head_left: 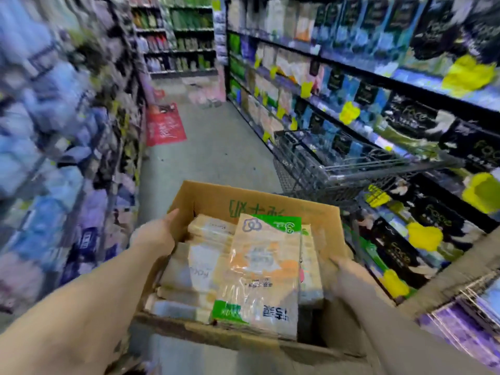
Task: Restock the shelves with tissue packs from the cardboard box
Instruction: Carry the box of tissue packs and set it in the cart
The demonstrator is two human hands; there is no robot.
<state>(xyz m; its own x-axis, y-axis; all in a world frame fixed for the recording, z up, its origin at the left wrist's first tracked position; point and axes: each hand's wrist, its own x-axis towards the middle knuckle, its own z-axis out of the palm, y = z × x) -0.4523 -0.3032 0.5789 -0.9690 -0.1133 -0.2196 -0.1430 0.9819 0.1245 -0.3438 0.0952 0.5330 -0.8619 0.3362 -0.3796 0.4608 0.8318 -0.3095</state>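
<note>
Left hand (155, 234) grips the left wall of the cardboard box (216, 197), thumb up along the outside edge, fingers hidden over the rim. Right hand (349, 277) grips the right wall of the box; motion blur, so finger detail is unclear, but the hand wraps the edge. Both forearms reach in from the bottom corners, with the box held up between them above the floor (211, 147).

Box is open-topped, brown, green printed characters on the inside of the far flap. Tissue packs (205, 272) are stacked inside, pale orange and white wrappers. One large tissue pack (266, 272) lies on top, tilted, with green bands at both ends and dark lettering near the front end; it covers the middle and right of the stack. The right near corner of the box shows a dark gap beside the packs.

Just beyond the box on the right, a grey wire shopping cart (338, 163) stands against the right shelves (378, 85). Those shelves hold dark and blue packages, with yellow price tags (349, 112) hanging along the edges. Left shelves (54, 117) are heavily blurred, with blue and purple packs. Red floor sticker (165, 125) lies on the aisle floor well ahead, near the left shelves. More shelving (181, 36) with bottles closes the far end of the aisle.
</note>
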